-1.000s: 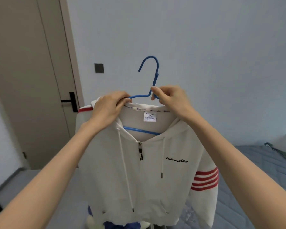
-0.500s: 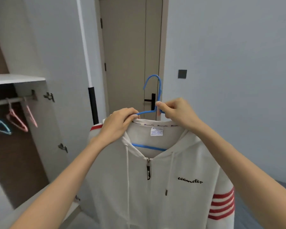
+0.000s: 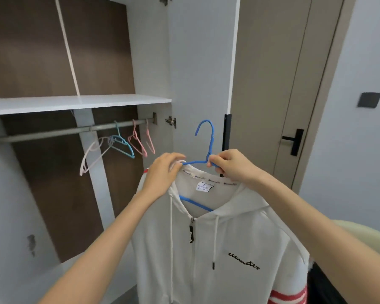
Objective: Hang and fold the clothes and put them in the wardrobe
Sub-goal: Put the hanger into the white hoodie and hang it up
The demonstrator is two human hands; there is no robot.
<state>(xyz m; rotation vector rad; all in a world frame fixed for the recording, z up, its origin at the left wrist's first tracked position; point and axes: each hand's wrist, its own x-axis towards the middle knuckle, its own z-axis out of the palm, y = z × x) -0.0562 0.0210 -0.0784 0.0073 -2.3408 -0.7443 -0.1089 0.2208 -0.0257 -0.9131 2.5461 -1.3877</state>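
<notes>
- Head view: arms raised, the left grip [image 3: 162,172] holds the white zip hoodie [image 3: 228,238] by its collar; the right grip [image 3: 235,165] pinches the blue plastic hanger [image 3: 210,139] inside it, facing the open wardrobe [image 3: 75,104].
- One hoodie; four empty plastic hangers [image 3: 122,145] on the metal rail [image 3: 53,133].

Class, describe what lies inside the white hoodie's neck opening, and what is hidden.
Inside the white hoodie, a white label and one bar of the blue hanger show. The hanger's shoulders are covered by fabric.

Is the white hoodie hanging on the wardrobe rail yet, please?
Not yet. The left hand and right hand hold the hoodie on its blue hanger, hook clear of the rail.
</notes>
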